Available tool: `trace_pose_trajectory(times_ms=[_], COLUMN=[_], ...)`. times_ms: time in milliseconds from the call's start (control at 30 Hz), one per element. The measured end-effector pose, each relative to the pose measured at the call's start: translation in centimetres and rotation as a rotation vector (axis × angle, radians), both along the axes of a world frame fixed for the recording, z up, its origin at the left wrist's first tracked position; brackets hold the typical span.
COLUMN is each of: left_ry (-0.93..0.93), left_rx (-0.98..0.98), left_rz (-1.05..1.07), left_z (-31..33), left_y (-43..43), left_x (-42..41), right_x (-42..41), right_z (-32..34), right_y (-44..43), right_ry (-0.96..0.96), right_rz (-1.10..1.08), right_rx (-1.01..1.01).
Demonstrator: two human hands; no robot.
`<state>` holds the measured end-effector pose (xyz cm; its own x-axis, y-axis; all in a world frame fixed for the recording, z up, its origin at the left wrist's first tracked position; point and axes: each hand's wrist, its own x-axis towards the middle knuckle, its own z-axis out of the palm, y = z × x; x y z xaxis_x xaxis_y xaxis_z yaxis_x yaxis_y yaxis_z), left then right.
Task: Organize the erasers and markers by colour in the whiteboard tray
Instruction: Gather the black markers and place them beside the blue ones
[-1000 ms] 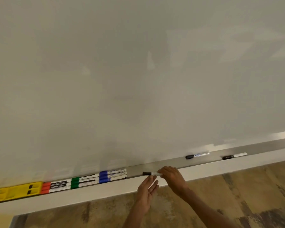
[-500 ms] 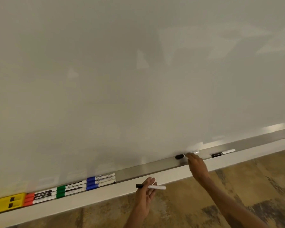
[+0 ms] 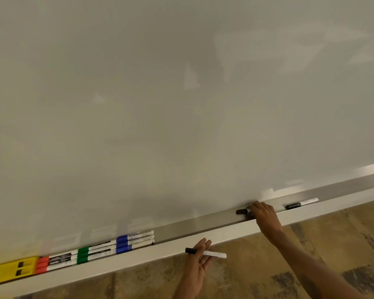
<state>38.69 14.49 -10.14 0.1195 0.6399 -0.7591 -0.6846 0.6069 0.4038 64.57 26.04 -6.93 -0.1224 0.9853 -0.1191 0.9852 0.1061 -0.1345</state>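
Left hand [image 3: 200, 258] pinching black-capped white marker [image 3: 206, 252], right hand [image 3: 265, 215] gripping second black marker [image 3: 242, 211] in tray [image 3: 181, 228]

1. The whiteboard [image 3: 181, 104] looks smooth and glossy, with pale reflections.
2. The tray [image 3: 177, 229] floor looks like brushed grey metal; its front lip is smooth, matt white.
3. The markers [image 3: 136, 241] and yellow eraser [image 3: 9, 270] look like smooth plastic.
4. The floor [image 3: 311, 244] looks mottled, worn and matt.

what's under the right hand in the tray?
A black-capped marker: its cap pokes out left of the right hand. The hand covers the barrel, so the grip can't be seen.
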Motion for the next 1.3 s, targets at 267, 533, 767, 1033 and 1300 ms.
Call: trace_pose_trajectory(times_ms=[267,533,767,1033,1300], left_ry=[-0.029,0.019,0.011,-0.009,0.026], left_rx=[0.066,0.127,0.105,0.042,-0.051], left_rz=[0.033,0.057,0.047,-0.015,-0.071], left_z=[0.3,0.9,1.0,0.4,-1.1], left_y=[0.7,1.7,1.5,1.3,0.6], left_x=[0.9,2.2,2.8,3.1,2.5], right_x=[-4.1,-9.8,-9.0,0.6,9.8], right_z=[0.3,-0.5,-0.6,0.5,1.7], right_y=[-2.8,-7.0,-7.5,-4.2,-0.3], right_ry=[0.123,0.293,0.35,0.27,0.062], right_rz=[0.166,0.371,0.336,-0.142,-0.339], right_rx=[0.07,-0.05,-0.067,0.075,0.007])
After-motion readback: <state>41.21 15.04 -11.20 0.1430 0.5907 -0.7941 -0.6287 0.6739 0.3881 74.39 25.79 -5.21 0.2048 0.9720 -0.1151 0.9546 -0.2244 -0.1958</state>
